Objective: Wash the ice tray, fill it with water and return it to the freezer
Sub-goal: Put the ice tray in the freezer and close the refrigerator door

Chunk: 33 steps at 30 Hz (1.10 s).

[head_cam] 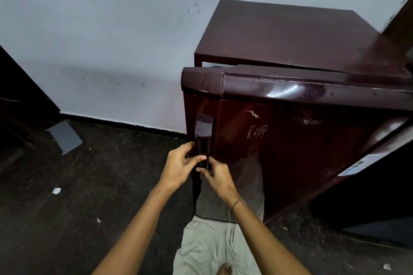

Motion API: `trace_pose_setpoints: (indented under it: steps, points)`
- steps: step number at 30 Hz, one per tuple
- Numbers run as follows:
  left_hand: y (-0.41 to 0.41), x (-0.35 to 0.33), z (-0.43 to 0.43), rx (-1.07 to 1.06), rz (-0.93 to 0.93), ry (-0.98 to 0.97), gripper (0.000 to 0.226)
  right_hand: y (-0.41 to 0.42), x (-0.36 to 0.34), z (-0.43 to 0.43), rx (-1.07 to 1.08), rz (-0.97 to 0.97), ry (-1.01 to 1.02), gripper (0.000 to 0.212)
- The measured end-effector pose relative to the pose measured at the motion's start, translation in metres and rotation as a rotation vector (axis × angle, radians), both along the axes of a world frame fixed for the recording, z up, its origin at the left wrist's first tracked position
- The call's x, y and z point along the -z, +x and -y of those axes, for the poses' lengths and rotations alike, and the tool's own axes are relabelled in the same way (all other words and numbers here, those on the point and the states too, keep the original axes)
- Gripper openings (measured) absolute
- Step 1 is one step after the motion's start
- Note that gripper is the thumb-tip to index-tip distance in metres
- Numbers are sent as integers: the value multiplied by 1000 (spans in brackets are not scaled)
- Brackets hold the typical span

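Head view is showing me both hands working at the door handle (203, 134) of the maroon fridge (290, 152), which is standing against the pale wall (100, 51) on the dark floor (89, 185). The left hand (180, 164) is curling round the handle from the left, its thumb lying across the front. The right hand (218, 177) is gripping just below, its fingers pinching the handle's lower end. On the door I am reading pale lettering, "Haier" (308, 121). A white label strip (357, 166) at the fridge's right edge is carrying marks too small for me to read.
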<state>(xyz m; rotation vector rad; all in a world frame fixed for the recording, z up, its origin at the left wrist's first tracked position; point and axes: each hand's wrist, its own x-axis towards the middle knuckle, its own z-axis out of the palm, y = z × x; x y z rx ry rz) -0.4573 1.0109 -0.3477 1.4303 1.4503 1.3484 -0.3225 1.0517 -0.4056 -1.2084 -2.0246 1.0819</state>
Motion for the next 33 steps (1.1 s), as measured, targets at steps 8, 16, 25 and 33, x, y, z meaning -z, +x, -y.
trace_pose_setpoints:
  steps: [8, 16, 25, 33]
  points:
    - [-12, 4, -36, -11, -9, 29, 44, -15, 4, -35, 15, 9, 46, 30]
    - [-11, 13, -37, -49, -4, 72, 44, -18, 8, -33, 47, 48, 96, 27]
    - [-7, 17, -35, -75, -7, 82, 34, -19, 2, -29, 65, 51, 77, 28]
    - [-5, 16, -33, -69, -135, 66, 32, -18, -11, -25, 53, 65, 10, 35]
